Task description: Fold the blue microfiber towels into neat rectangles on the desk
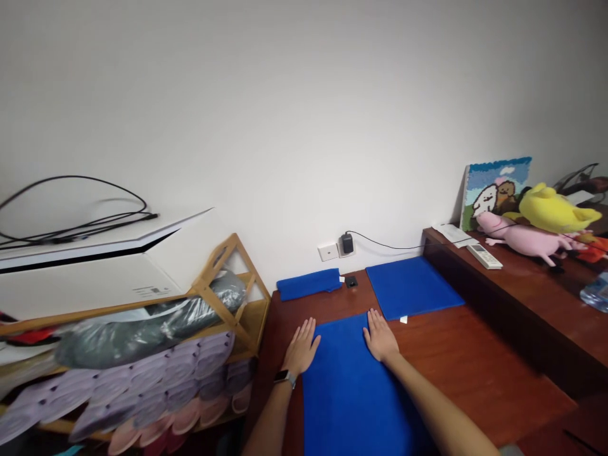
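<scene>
A blue cloth (349,386) lies spread flat on the reddish-brown wooden desk (456,354), its near end running out of view. My left hand (301,348) rests palm down at the cloth's upper left corner, fingers stretched out, a watch on the wrist. At the upper right corner, my right hand (381,335) lies flat on the cloth's edge with its fingers extended. Behind them, a narrow folded blue cloth (308,284) sits near the wall. To the right is another flat blue cloth (411,288), with a small white tag at its near edge.
On the left stands a wooden rack (256,316) with slippers (190,367) and a white box (95,278) on top. A raised shelf on the right holds a remote (484,256), plush toys (527,237) and a picture (496,190). A black charger (348,242) is plugged into the wall.
</scene>
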`<state>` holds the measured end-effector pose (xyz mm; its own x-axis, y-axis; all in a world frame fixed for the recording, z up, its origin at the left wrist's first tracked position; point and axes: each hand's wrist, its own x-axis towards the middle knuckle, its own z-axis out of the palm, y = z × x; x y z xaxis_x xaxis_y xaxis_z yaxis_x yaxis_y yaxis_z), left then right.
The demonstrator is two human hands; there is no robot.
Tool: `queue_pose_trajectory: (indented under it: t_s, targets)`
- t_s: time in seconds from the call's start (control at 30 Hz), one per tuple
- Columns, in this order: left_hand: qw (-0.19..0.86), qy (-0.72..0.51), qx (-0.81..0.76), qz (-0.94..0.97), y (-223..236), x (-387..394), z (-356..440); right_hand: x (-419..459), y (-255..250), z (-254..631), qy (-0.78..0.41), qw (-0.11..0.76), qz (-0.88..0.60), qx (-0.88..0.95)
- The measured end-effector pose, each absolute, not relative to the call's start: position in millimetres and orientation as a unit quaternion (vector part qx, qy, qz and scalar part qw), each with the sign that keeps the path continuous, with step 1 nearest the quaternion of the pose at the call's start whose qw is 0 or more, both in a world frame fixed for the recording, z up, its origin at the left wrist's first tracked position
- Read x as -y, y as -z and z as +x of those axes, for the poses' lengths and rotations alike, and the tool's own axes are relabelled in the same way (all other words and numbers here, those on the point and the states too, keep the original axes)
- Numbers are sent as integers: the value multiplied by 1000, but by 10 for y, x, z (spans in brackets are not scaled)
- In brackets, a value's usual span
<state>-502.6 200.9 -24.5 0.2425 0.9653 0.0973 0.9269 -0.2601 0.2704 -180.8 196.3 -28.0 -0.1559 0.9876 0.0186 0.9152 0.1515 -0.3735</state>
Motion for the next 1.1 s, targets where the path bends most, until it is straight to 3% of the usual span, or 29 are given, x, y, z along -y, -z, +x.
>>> queue_pose_trajectory:
  t_s: [0.23,0.37,0.47,0.67,0.83,0.97,1.1]
  targets:
    - [42,-168,-585,792,-18,-1842,-4737,-1975,50,-1828,-154,101,-640,746]
    - [28,-199,-502,841,-134,-1471,-4360,-1502,-117,-1798,-116,178,-629,748]
    - [43,-178,-426,886,-138,-1184,-4059,-744,57,-1862,-97,238,-626,736]
    - [72,-119,-385,912,-79,-990,-3802,379,648,-2167,-173,205,-643,718]
    - [55,-86,-495,863,71,-866,-3972,231,469,-1781,-164,217,-543,794]
    - [0,-91,-595,799,232,-491,-4075,-246,75,-1199,-185,167,-427,869]
    - [-40,-110,-641,758,313,-142,-4032,-648,-170,-1000,-184,126,-475,851]
